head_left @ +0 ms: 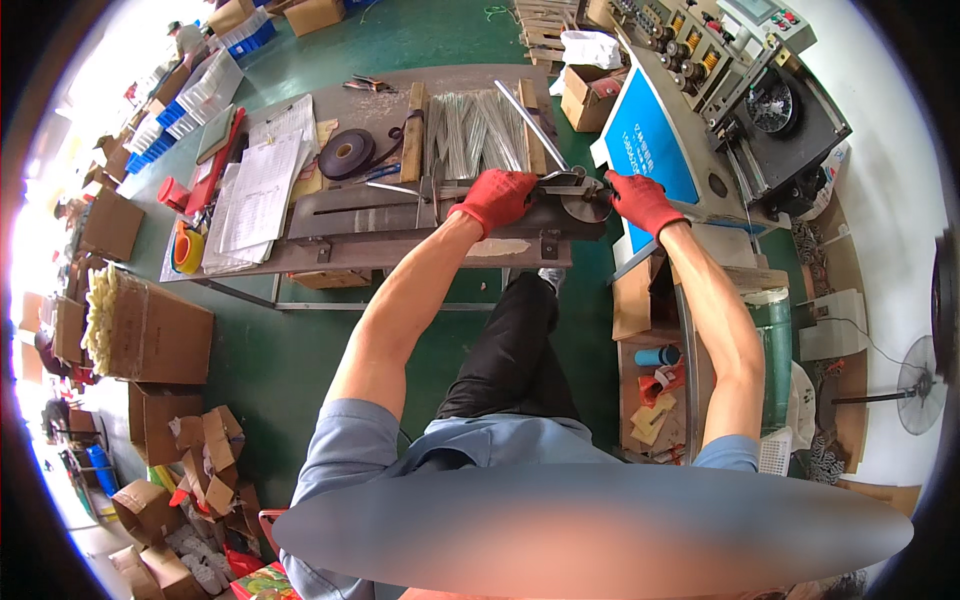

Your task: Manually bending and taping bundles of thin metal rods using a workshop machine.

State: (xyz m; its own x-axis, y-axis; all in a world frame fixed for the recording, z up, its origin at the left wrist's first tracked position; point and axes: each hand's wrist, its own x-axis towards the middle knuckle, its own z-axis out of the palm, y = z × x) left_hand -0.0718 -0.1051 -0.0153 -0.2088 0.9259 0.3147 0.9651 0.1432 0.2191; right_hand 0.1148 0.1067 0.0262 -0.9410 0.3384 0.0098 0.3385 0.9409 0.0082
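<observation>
We have both hands in red gloves at the near edge of the metal bench [420,83]. Our left hand [497,200] is curled with its knuckles up over the left side of a metal tool [563,181]; what lies under its fingers is hidden, so we cannot tell whether it pinches anything. Our right hand [643,203] has its fingers bent around the tool's dark handle [605,192]. The tool sits between our two hands, its round metal disc [585,208] just left of the right one. Left of our left hand a thin pale strip [393,188] sticks out, and beyond that hand lies a bundle of clear strips [475,132] between two wooden bars [413,135]. Farther left we see a dark tape roll [347,153] and papers [262,195].
</observation>
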